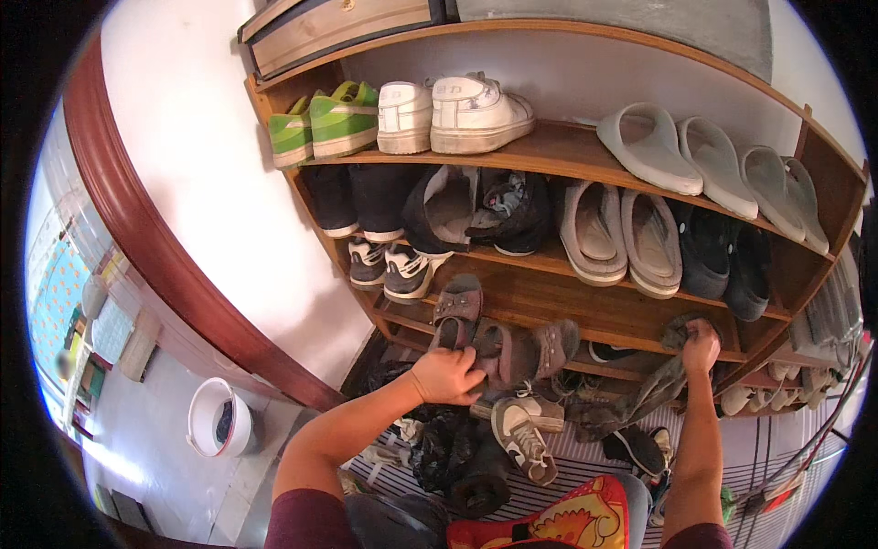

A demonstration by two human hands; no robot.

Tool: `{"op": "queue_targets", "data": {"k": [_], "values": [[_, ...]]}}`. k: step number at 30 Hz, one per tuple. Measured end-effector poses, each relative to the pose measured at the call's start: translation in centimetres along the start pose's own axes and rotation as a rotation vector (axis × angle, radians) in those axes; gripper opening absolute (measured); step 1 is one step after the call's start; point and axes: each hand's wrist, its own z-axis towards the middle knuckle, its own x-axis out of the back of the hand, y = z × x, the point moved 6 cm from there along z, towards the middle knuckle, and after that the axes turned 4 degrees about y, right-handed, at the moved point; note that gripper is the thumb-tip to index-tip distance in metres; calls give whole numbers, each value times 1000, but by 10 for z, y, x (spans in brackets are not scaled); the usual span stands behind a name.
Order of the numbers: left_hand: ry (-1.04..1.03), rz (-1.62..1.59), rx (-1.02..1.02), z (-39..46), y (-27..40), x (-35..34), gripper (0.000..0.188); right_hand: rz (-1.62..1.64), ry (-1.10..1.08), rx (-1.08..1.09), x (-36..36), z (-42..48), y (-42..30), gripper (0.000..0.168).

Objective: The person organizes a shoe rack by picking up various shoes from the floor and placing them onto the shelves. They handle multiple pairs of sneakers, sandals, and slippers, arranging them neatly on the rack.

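My left hand [446, 376] grips a pair of brown strapped sandals by their heel ends, in front of the lower shelves. One sandal [458, 305] points up and the other sandal [507, 353] points to the right; my fingers hide part of them. In my right hand [703, 345] is a dark grey cloth [655, 400], bunched against a shelf board [610, 322] near its right end. The loose length of cloth hangs down to the left. The wooden shoe rack [549, 145] stands before me with several pairs of shoes on it.
Green sneakers [343, 118], white sneakers [473, 117] and grey slippers [648, 147] line the top shelf. Below lie a grey-white sneaker [521, 439], black plastic bags [446, 439] and a black shoe [634, 449]. A white bucket [218, 415] stands left, past a red-brown door frame [158, 254].
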Motion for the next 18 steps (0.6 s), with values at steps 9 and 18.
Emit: {"op": "queue_targets", "data": {"k": [9,18], "values": [[289,141,598,88,-78,-13,41,1,17,11,5,-1,-2,21],[-64,-146,706,100,-109,-49,60,-28,12,5,6,-1,-1,23]]}}
